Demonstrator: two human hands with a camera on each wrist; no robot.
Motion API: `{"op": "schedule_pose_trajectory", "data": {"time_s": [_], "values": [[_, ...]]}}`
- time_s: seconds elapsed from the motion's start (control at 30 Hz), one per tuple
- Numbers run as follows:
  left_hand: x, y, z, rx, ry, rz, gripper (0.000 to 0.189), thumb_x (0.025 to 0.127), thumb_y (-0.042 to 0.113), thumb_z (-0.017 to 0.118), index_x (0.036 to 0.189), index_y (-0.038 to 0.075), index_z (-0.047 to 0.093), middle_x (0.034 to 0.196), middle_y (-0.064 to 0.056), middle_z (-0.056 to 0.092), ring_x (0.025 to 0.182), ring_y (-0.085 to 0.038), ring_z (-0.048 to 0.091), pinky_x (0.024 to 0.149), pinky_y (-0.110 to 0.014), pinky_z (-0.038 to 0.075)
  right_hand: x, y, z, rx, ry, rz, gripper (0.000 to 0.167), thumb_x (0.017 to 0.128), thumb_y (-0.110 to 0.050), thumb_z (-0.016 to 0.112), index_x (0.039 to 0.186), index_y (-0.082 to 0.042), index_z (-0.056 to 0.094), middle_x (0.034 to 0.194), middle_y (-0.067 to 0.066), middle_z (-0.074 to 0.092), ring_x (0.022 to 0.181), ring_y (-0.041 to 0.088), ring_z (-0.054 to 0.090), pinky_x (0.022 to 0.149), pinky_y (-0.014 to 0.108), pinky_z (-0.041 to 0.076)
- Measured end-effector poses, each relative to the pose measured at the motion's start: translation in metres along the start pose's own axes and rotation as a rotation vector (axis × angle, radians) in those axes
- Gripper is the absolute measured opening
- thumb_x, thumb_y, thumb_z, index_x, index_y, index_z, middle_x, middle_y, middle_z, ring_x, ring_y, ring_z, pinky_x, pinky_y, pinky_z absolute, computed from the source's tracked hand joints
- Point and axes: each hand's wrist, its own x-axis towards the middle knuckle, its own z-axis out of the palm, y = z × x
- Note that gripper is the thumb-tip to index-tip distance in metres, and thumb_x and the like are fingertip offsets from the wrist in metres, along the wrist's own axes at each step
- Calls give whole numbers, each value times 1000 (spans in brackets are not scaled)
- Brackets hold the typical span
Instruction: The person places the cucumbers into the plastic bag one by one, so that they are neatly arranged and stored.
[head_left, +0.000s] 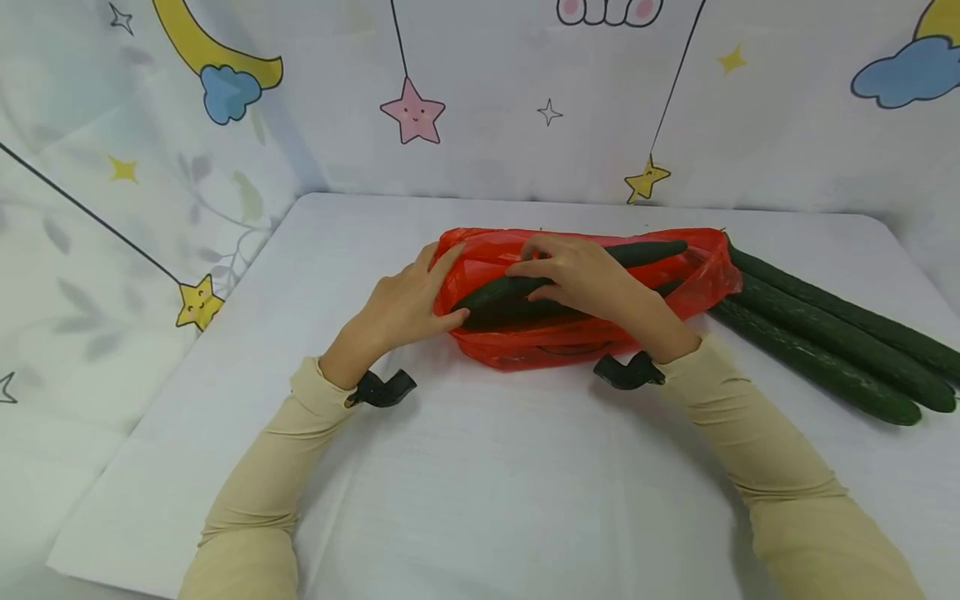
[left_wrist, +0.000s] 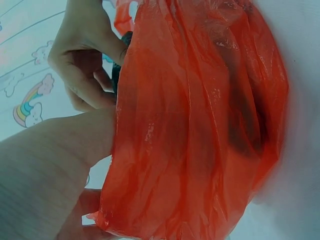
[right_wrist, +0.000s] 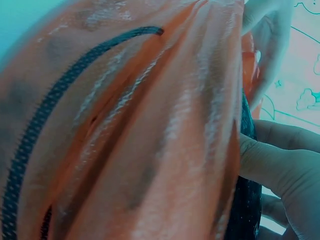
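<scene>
The left hand (head_left: pixel 401 304), fingers spread, touches the left end of a red bag (head_left: pixel 517 354). Within the bag lies a cucumber (head_left: pixel 491 293), pinched between thumb and fingers of the right hand (head_left: pixel 573 271). Right of the bag: three more cucumbers (head_left: pixel 847 339), seen in the head view alone.

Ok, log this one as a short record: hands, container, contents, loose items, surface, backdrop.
left hand: at the bag's left end, thumb and fingers spread
right hand: touching a cucumber in the bag, fingers bent; firmness of grip unclear
container: red plastic bag, lying on its side
contents: at least two cucumbers, partly hidden
loose items: three cucumbers, side by side, right of the bag
surface: white-covered table
backdrop: pale printed sheet with stars, clouds
</scene>
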Motion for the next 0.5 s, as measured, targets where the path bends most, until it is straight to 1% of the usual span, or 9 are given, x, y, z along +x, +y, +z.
{"op": "schedule_pose_trajectory", "data": {"time_s": [0.2,0.5], "values": [[1,-1,0,3,11,8,87,89,39,67,155,10,20,153,-20,27,116,-39,56,72,-53,57,-1,4,4,-7,-14,23,39,77,-13,82,114,-10,73,105,11,61,80,24,63,70,36,55],[1,-2,1,0,16,12,87,88,39,67,155,11,20,153,-20,28,114,-38,58,69,-51,57,-4,11,13,-3,-48,80,41,79,-16,81,119,-11,71,106,12,60,78,23,63,69,37,55]]}}
